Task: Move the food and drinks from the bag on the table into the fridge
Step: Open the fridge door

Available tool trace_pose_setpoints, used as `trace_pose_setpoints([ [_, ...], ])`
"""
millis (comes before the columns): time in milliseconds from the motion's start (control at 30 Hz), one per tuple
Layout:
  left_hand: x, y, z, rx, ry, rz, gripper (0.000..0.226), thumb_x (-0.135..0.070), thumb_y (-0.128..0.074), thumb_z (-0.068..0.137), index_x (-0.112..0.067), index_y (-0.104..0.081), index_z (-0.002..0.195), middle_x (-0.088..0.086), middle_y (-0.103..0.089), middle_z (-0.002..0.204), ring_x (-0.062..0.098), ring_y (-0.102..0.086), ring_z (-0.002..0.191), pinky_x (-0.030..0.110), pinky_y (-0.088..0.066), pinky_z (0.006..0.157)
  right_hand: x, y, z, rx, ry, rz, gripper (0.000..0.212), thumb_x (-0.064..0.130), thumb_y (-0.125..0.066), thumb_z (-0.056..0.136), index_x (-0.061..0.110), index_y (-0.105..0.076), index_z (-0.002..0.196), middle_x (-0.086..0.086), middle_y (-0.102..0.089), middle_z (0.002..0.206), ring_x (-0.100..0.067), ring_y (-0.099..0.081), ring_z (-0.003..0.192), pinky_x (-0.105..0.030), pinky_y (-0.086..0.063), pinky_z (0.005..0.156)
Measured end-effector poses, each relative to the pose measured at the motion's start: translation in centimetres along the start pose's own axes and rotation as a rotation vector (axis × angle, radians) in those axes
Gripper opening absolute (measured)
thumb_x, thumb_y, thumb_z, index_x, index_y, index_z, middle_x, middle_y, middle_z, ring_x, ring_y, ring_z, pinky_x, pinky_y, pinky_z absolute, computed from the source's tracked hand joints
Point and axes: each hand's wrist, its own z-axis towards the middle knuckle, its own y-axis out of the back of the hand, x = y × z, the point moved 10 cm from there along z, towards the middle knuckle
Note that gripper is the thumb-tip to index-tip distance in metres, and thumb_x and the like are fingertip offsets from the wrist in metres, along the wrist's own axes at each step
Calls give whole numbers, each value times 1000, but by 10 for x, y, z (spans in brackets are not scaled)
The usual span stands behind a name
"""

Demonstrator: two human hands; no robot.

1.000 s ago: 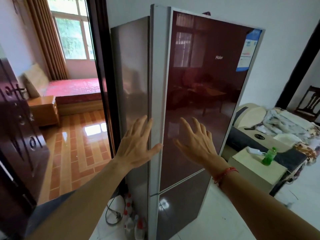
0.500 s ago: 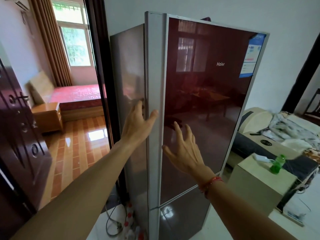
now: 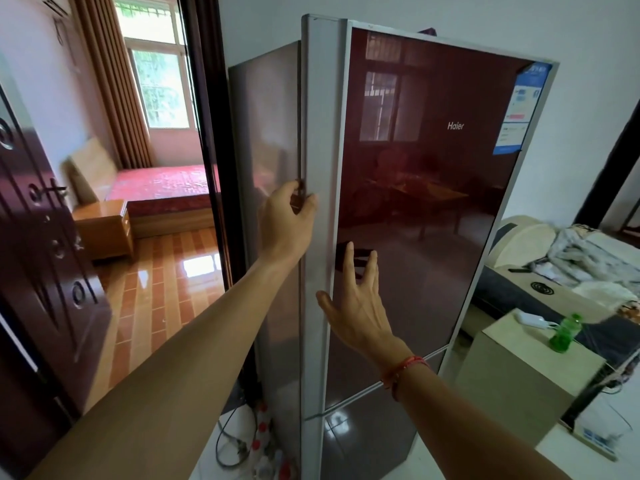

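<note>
Now left fingers (image 3: 295, 195) round fridge edge (image 3: 320, 133)

Bright daylight from window (image 3: 157, 88) upper left; glare on tiled floor (image 3: 197, 268); fridge door (image 3: 433, 202) mirrors room; edges bowed.

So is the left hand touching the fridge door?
Touching. In the head view the left hand grips the fridge door at its silver edge, with fingers curled behind the edge and the thumb on its front.

Home: fridge (image 3: 415, 202), bed (image 3: 162, 183), sofa (image 3: 554, 251).
</note>
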Motion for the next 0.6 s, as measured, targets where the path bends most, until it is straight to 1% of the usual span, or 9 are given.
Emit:
trace_pose_setpoints([
  [67,0,0,-1,-6,-2,-1,28,-24,-62,95,-8,-65,118,4,-69,102,15,-65,94,23,-53,81,0,1,-1,2,0,-6,101,49,-58,96,40,24,153,-22,25,162,-41,11,153,-59,-36,113],
  [200,-2,0,-4,-15,-5,13,29,-21,-62,95,-7,-65,119,4,-69,103,13,-65,93,20,-53,81,1,3,-2,11,-2,-6,99,47,-58,96,39,21,154,-22,23,163,-40,10,154,-58,-36,113],
  [333,-2,1,-6,-27,-6,18,30,-21,-62,95,-7,-65,121,5,-69,105,15,-65,95,25,-55,84,0,6,-7,25,-2,-3,98,46,-59,96,39,20,155,-20,23,164,-41,2,154,-56,-38,113],
  [400,-6,2,-11,-36,-35,12,30,-22,-63,94,-7,-65,121,5,-68,105,14,-65,95,23,-55,84,-2,6,-12,30,-3,-12,101,48,-59,95,41,23,153,-20,23,164,-42,-2,154,-56,-40,111],
  [500,-20,1,-26,-20,-119,-13,32,-24,-65,93,-9,-65,122,2,-68,106,10,-64,95,18,-53,83,-10,11,-24,-10,-17,-42,110,55,-61,90,45,32,149,-20,21,164,-45,-15,151,-59,-45,105],
  [567,-28,0,-37,0,-151,-53,35,-25,-66,92,-9,-64,124,0,-68,106,8,-64,95,19,-54,85,-17,19,-35,-47,-24,-51,113,60,-62,87,47,33,147,-19,16,165,-46,-29,146,-61,-47,100],
  [600,-32,0,-42,9,-162,-69,36,-25,-66,92,-9,-64,124,1,-68,107,9,-65,96,23,-55,86,-19,24,-40,-64,-24,-55,114,62,-63,86,47,31,149,-19,12,166,-46,-32,144,-61,-47,100],
])
